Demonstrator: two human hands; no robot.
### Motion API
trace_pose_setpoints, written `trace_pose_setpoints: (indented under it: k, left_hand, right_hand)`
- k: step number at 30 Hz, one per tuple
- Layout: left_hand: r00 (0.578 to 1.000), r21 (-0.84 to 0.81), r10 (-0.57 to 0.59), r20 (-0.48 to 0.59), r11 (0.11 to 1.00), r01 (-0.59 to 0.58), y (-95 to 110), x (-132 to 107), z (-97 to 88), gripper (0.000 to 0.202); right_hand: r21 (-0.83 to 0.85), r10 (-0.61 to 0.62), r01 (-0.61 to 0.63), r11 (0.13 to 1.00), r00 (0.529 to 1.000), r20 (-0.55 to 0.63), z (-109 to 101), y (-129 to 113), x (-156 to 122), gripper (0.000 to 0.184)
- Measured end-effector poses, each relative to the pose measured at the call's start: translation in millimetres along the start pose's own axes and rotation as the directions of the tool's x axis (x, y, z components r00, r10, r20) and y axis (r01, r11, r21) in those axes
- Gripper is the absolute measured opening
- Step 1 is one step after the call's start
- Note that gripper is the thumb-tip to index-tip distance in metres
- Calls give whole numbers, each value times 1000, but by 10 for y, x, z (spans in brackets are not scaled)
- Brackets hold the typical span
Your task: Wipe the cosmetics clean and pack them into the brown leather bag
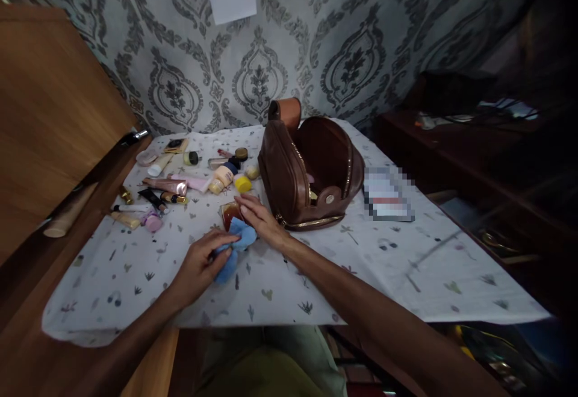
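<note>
My left hand (pixel 201 261) is closed on a blue cloth (pixel 235 251) that lies on the patterned white tablecloth (pixel 343 270). My right hand (pixel 262 217) rests with fingers stretched over a small amber jar (pixel 229 214), touching its top and the cloth's far edge. An open brown leather bag (pixel 311 168) with a gold zip stands just right of my right hand.
Several tubes, bottles and small jars (pixel 180 186) lie scattered on the far left of the table. A blurred flat packet (pixel 387 195) lies right of the bag. A wooden cabinet (pixel 49 114) stands at the left, dark furniture at the right.
</note>
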State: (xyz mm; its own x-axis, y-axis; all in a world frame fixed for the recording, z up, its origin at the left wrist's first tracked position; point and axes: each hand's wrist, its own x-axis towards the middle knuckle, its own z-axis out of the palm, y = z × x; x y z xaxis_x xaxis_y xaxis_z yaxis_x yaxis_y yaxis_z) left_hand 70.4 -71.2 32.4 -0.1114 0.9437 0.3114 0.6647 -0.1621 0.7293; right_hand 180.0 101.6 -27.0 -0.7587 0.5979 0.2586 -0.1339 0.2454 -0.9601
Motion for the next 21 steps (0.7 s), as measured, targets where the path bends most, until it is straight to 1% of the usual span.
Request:
trace_pose_setpoints:
  k: [2, 5, 7, 9, 10, 13, 14, 16, 18, 19, 21]
  left_hand:
    - [998, 38, 16, -65, 999, -13, -21, 51, -64, 25]
    - [983, 146, 53, -177, 989, -27, -144, 227, -194, 25]
    - [978, 201, 75, -195, 979, -35, -261, 397, -236, 26]
    - [986, 208, 77, -145, 977, -46, -377, 572, -220, 29]
    - [993, 199, 69, -93, 979, -50, -426, 648, -196, 30]
    - [999, 183, 29, 45, 982, -37, -504, 772, -139, 33]
    - [997, 191, 16, 76, 981, -30, -505, 769, -147, 33]
    - [994, 242, -17, 108, 970, -10, -473, 700, -216, 32]
    - [990, 349, -69, 126, 937, 21, -401, 569, -330, 29]
    - [989, 418, -98, 114, 907, 42, -351, 495, -383, 27]
    - [992, 540, -117, 43, 838, 75, -228, 364, -433, 26]
  right_hand:
    - [-136, -35, 37, 990, 999, 17, -27, 25, 5, 53]
    - [-257, -92, 103, 961, 994, 53, -30, 4, -22, 46]
    - [-317, -139, 147, 937, 989, 47, -3, -65, -77, 42]
    - [-383, -160, 149, 912, 987, 4, 51, -159, -158, 44]
    - [-422, -157, 135, 896, 987, -17, 87, -206, -205, 51]
    - [-545, -118, 84, 834, 993, -27, 197, -307, -348, 86]
    - [-576, -98, 72, 814, 995, -15, 221, -322, -390, 93]
    - [-599, -53, 44, 799, 999, 3, 228, -324, -462, 94]
    - [-578, -19, 16, 816, 1000, 1, 178, -302, -513, 84]
    - [-558, -9, 6, 830, 1000, -2, 139, -288, -530, 77]
    - [-513, 10, -12, 858, 1000, -7, 57, -264, -544, 61]
